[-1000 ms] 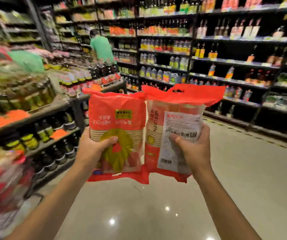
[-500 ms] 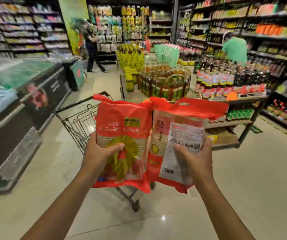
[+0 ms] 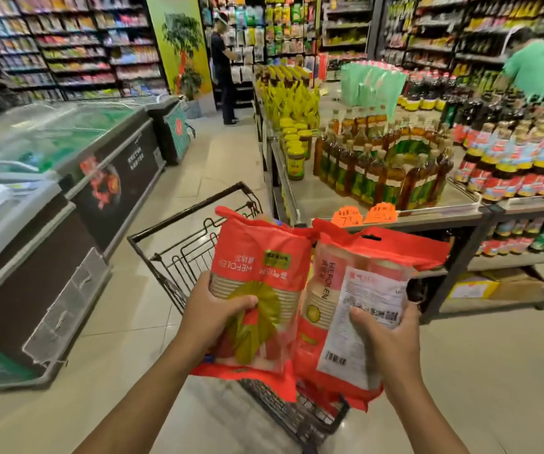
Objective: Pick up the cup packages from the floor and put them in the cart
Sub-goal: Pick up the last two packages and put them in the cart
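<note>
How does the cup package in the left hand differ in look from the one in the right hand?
The left package shows a yellow-green fan design; the right package shows a white label with a barcode. The brand name runs across the left package but down the right package. Both are red and held at the cart.

A pale tiled floor [image 3: 224,152] runs between chest freezers [image 3: 67,152] on the left and a table [image 3: 313,199] of bottles [image 3: 379,172] on the right; stocked shelves [image 3: 67,44] line the back.
</note>
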`<state>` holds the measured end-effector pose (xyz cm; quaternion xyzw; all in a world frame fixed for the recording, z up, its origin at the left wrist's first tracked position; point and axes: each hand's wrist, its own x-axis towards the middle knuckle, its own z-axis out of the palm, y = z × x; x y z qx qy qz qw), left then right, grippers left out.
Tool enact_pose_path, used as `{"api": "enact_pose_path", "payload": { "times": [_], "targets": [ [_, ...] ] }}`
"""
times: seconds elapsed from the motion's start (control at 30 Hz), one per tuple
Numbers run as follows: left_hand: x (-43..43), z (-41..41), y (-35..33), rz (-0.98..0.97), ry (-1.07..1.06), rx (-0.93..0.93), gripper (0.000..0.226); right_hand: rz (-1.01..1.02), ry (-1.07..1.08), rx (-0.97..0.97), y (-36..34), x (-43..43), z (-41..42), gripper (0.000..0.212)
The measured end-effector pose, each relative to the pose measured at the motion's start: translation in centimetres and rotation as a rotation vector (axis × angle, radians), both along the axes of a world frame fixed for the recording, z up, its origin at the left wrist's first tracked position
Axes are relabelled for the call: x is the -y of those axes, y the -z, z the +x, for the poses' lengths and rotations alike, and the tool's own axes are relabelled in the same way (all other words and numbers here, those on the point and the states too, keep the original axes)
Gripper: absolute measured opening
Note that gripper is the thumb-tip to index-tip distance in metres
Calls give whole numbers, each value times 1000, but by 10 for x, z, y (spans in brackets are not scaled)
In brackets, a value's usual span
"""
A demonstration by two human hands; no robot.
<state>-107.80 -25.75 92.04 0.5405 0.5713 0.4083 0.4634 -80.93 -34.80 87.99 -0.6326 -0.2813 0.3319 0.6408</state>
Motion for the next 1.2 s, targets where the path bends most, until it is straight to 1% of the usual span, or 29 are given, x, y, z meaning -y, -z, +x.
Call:
{"api": "enact_pose_path", "payload": {
  "times": [0.07,0.2,0.27,0.37,0.4,0.47,0.5,0.53,0.57,0.63,0.67,0.73,0.8,0.83,0.87,0.93,0.97,1.0,1.03,1.1,1.17,1.2],
  "targets": [
    [-41,0,8,-39,19,-10,75,-32,-3,6,7,-35,1,65],
    [-121,10,30,-95,107,5,67,-124,56,17,32,-91,10,56],
    [-164,17,45,-160,167,15,67,-177,113,-29,52,-114,15,62],
    [-232,34,72,-232,254,14,73,-250,202,-126,81,-137,22,72],
    [-253,43,84,-244,281,10,75,-283,233,-145,88,-144,23,66],
    [-289,67,105,-277,354,-15,66,-320,327,-147,101,-152,21,42],
    [-306,81,119,-289,406,-31,63,-335,368,-145,108,-157,22,39],
    [-321,92,136,-286,464,-70,61,-365,376,-140,112,-163,21,42],
    [-332,101,148,-292,513,-127,61,-403,380,-132,120,-167,21,50],
    [-352,118,183,-346,585,-224,73,-474,387,-149,140,-174,25,70],
    [-358,124,198,-385,603,-262,76,-505,391,-162,161,-175,31,76],
    [-361,130,219,-409,629,-347,83,-539,419,-171,206,-173,42,82],
    [-358,131,225,-422,647,-353,83,-625,480,-140,194,-184,36,89],
    [-359,130,234,-421,661,-342,80,-681,493,-97,173,-192,28,86],
    [-358,131,234,-404,671,-347,75,-740,499,-67,162,-197,25,84],
    [-358,133,233,-348,690,-389,60,-799,516,-23,147,-204,21,86],
    [-357,134,232,-308,704,-407,56,-805,524,-20,146,-204,20,86],
    [-357,135,230,-258,712,-432,57,-815,530,-17,143,-203,18,86],
    [-357,137,229,-202,723,-453,62,-816,541,5,145,-201,19,87],
    [-354,138,224,-113,749,-510,77,-855,561,51,147,-197,19,97],
    [-352,138,221,-62,762,-556,88,-874,540,70,150,-193,19,109],
    [-350,137,216,-57,767,-579,94,-886,522,70,147,-190,19,112]
  ]
}}
